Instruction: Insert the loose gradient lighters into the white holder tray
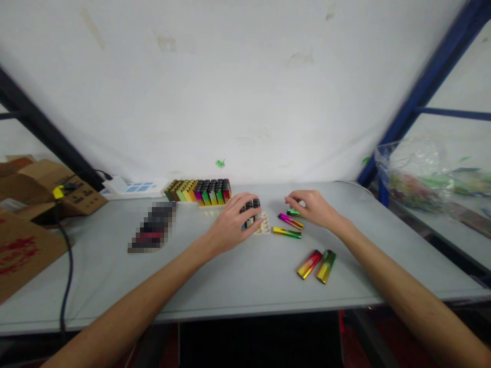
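My left hand curls around a group of upright lighters with black tops, which stand in a white tray with open slots at its right side. To the right, my right hand is closed with bent fingers over a green lighter; whether the fingertips grip anything is hidden. Between the hands lie a pink and gold lighter and a yellow and green lighter. Nearer the front edge are a red and gold lighter and a green and gold lighter.
Filled lighter trays stand by the wall, beside a white power strip. A blurred dark object lies left. Cardboard boxes and a black cable occupy the left side. A clear plastic bag sits beyond the blue post.
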A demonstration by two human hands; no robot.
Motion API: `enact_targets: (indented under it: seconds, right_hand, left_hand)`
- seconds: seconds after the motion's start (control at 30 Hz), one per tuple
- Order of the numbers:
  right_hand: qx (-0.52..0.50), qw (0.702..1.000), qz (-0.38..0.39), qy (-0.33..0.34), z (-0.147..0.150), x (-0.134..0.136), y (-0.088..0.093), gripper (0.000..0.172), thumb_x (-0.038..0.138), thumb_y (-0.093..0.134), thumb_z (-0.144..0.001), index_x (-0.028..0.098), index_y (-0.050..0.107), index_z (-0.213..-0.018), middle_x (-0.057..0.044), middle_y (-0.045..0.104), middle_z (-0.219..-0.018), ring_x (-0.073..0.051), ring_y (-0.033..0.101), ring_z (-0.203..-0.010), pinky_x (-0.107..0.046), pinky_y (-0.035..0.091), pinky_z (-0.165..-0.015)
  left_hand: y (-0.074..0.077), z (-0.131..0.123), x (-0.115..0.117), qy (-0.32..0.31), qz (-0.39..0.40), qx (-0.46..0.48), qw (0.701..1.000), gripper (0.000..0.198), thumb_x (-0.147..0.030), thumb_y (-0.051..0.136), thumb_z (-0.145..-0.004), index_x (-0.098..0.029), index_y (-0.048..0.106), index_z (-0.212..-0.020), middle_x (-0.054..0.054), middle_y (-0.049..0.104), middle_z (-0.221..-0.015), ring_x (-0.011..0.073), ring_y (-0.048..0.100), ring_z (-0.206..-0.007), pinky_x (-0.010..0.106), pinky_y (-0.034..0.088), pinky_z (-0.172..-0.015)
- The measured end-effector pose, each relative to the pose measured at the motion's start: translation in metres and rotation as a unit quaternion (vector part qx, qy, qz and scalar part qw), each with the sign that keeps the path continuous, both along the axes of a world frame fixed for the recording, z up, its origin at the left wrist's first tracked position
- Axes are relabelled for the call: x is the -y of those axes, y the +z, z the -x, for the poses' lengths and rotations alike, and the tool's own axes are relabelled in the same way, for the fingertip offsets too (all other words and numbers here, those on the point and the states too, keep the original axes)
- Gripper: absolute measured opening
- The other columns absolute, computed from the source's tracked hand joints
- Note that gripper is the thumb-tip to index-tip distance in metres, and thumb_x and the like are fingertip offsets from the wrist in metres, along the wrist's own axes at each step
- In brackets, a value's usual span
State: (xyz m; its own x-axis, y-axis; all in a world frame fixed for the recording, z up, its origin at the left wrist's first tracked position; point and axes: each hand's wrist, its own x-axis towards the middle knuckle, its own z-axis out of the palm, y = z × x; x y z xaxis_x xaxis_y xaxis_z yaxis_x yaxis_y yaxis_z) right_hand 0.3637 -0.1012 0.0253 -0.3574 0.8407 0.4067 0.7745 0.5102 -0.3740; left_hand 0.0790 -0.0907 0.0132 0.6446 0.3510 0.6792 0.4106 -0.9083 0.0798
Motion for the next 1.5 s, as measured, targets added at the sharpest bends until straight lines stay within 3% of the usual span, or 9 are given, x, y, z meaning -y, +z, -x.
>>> enact_targets:
  seconds: [0.3,0.57,0.67,0.8,0.93,1.03,1.2,1.37,1.5]
  right_hand:
    - [0.050,0.998,0.029,0.008,-0.009,-0.004,0.000,0.036,0.038,0.046,-0.103,0.016,0.073,-0.094,-0.010,0.076,-0.088,-0.021,0.067,-0.075,-0.030,0.044,-0.072]
    - [0.090,0.982,0.158,0.050,-0.018,0.002,0.009,0.030,0.043,0.057,-0.097,0.017,0.070,-0.104,-0.008,0.073,-0.089,-0.020,0.066,-0.078,-0.030,0.047,-0.073]
    - [0.088,0.968,0.221,0.083,-0.019,0.016,0.021,0.038,0.052,0.064,-0.091,0.018,0.068,-0.108,-0.009,0.072,-0.100,-0.022,0.066,-0.086,-0.031,0.049,-0.076]
    - [0.116,0.922,0.347,0.129,-0.019,0.037,0.034,0.062,0.058,0.080,-0.073,0.018,0.063,-0.117,-0.009,0.065,-0.116,-0.019,0.067,-0.080,-0.030,0.050,-0.073]
    - [0.179,0.908,0.364,0.103,-0.022,0.048,0.039,0.075,0.052,0.088,-0.061,0.021,0.060,-0.123,-0.008,0.059,-0.121,-0.020,0.065,-0.080,-0.030,0.049,-0.071]
    - [0.207,0.904,0.364,0.083,-0.022,0.051,0.038,0.070,0.047,0.088,-0.061,0.022,0.061,-0.120,-0.007,0.059,-0.118,-0.021,0.063,-0.085,-0.030,0.047,-0.071]
    - [0.218,0.894,0.372,0.119,-0.018,0.053,0.028,0.060,0.044,0.089,-0.059,0.022,0.063,-0.109,-0.005,0.064,-0.107,-0.024,0.061,-0.089,-0.030,0.044,-0.070]
    - [0.208,0.901,0.347,0.155,-0.015,0.053,0.016,0.048,0.042,0.089,-0.062,0.024,0.064,-0.098,-0.001,0.063,-0.092,-0.021,0.057,-0.080,-0.028,0.039,-0.064]
    - [0.179,0.899,0.359,0.176,-0.008,0.050,0.019,0.031,0.030,0.087,-0.069,0.022,0.067,-0.090,0.001,0.063,-0.085,-0.018,0.056,-0.076,-0.027,0.038,-0.063]
  left_hand:
    - [0.000,0.002,0.001,0.010,0.007,-0.054,0.998,0.025,-0.029,0.057,-0.099,-0.017,0.066,-0.119,0.013,0.067,-0.126,0.0270,0.060,-0.121,0.046,0.047,-0.109]
    - [0.008,0.007,0.000,0.010,0.050,-0.035,0.998,0.039,-0.030,0.055,-0.099,-0.017,0.054,-0.136,0.014,0.065,-0.129,0.0268,0.059,-0.123,0.046,0.047,-0.111]
    - [0.011,0.015,-0.005,0.011,0.066,-0.033,0.997,0.043,-0.033,0.056,-0.099,-0.017,0.052,-0.138,0.015,0.062,-0.133,0.0279,0.057,-0.127,0.046,0.043,-0.115]
    - [0.010,0.026,-0.015,0.018,0.094,-0.050,0.994,0.052,-0.039,0.058,-0.098,-0.017,0.049,-0.143,0.015,0.057,-0.141,0.0287,0.054,-0.131,0.045,0.041,-0.118]
    - [0.005,0.032,-0.023,0.025,0.129,-0.075,0.988,0.056,-0.046,0.057,-0.098,-0.017,0.047,-0.145,0.015,0.054,-0.144,0.0288,0.053,-0.134,0.045,0.040,-0.119]
    - [0.003,0.032,-0.026,0.016,0.149,-0.085,0.985,0.054,-0.047,0.054,-0.099,-0.017,0.048,-0.144,0.014,0.056,-0.142,0.0276,0.054,-0.132,0.044,0.041,-0.118]
    - [0.002,0.031,-0.026,0.017,0.157,-0.085,0.984,0.051,-0.047,0.053,-0.100,-0.016,0.050,-0.141,0.014,0.059,-0.139,0.0274,0.056,-0.130,0.043,0.042,-0.116]
    - [0.001,0.032,-0.026,0.017,0.152,-0.081,0.985,0.051,-0.047,0.053,-0.100,-0.017,0.051,-0.142,0.014,0.061,-0.136,0.0275,0.059,-0.127,0.043,0.044,-0.114]
    - [0.000,0.032,-0.027,0.018,0.152,-0.081,0.985,0.050,-0.047,0.052,-0.100,-0.017,0.052,-0.141,0.014,0.061,-0.135,0.0271,0.059,-0.127,0.042,0.044,-0.114]
